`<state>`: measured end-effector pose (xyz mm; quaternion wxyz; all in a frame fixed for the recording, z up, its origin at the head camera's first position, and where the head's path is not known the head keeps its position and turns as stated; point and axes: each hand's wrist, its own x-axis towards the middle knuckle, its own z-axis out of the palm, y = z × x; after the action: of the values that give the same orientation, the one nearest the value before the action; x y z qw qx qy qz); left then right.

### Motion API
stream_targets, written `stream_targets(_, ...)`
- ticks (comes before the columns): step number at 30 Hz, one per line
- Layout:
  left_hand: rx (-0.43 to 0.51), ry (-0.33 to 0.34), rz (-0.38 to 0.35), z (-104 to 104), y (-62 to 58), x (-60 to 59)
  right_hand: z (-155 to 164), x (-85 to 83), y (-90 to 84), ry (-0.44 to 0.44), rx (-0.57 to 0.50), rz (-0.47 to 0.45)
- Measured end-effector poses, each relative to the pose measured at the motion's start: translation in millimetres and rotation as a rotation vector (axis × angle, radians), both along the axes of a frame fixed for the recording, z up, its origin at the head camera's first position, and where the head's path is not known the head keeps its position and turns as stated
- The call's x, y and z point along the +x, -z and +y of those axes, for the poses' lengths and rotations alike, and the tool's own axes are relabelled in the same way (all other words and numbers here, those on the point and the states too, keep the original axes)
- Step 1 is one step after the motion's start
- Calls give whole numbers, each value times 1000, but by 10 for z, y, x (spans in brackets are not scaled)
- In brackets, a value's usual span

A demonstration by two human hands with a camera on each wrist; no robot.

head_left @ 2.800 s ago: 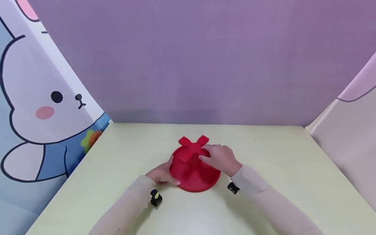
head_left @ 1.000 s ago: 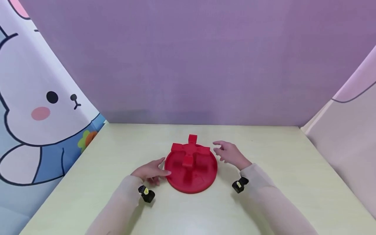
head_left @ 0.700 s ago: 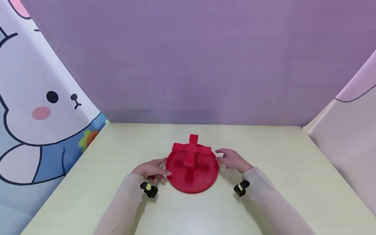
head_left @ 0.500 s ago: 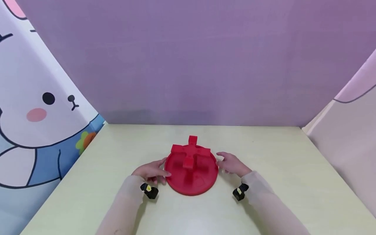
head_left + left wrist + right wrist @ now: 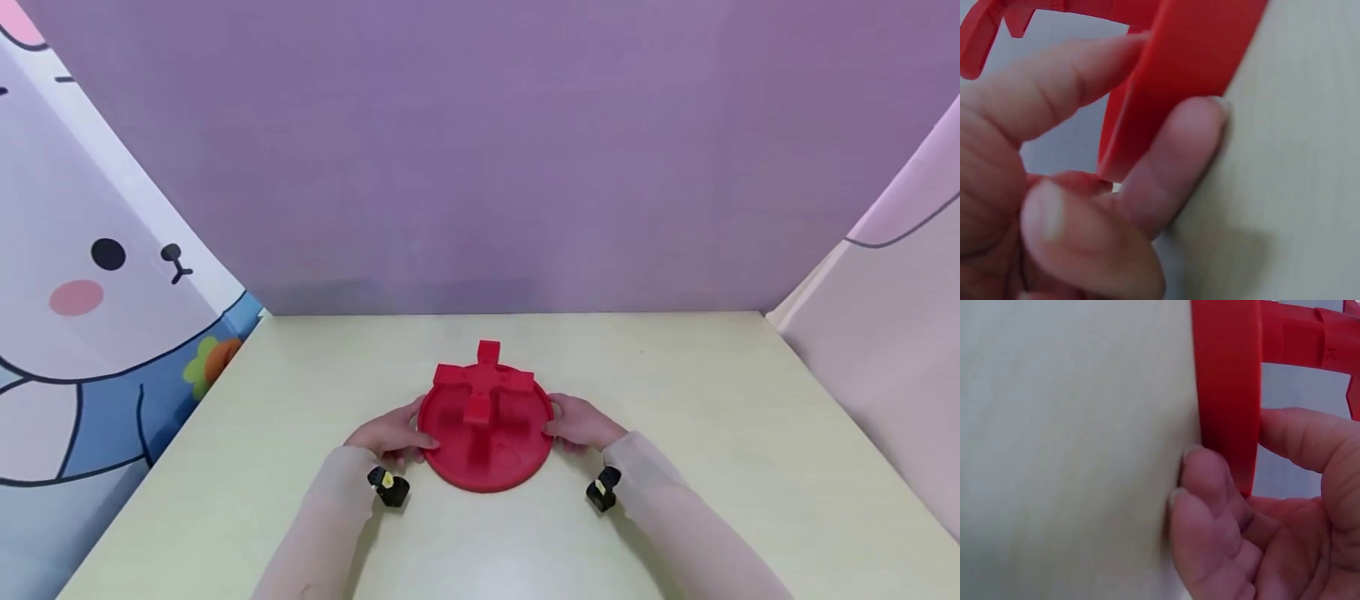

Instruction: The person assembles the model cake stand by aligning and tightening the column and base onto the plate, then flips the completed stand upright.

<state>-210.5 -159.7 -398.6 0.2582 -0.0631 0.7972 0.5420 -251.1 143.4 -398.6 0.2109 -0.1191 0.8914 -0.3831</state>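
Pale yellow-green tabletop (image 5: 675, 433) before purple backdrop: round red plastic disc (image 5: 495, 454) lay at centre.
Left hand (image 5: 390, 435) and right hand (image 5: 583, 423) each pinched opposite rims; red cross-shaped piece (image 5: 483, 383) sat on it. Disc appeared not yet lifted.

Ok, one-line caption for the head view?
Both hands, left and right, grip opposite edges of a red round tray on the table.
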Motion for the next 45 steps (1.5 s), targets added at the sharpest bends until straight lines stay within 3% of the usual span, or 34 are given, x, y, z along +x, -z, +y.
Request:
stream_targets(5,-32,-2,40,16,44,6,-48,12,-14,11,12,6)
stream_targets(8,-24,0,42,28,57,24,-75,14,-23,-1,57,55)
stream_targets(12,-50,19,39,63,19,31,-78,15,-52,3,117,105)
stream_targets(19,-123,47,50,143,-79,-33,20,12,-88,33,99,71)
stream_targets(23,-40,7,37,162,-68,-32,88,0,-93,79,-20,24)
stream_targets(27,108,-36,16,198,-12,3,156,13,-70,141,-172,-61)
stream_targets(33,328,-82,-29,237,11,64,253,52,-143,176,-265,-115)
stream_targets(41,468,13,-19,185,-113,195,331,232,-285,135,-479,-234)
stream_targets(45,526,-4,1,169,-185,265,368,337,-358,91,-597,-264)
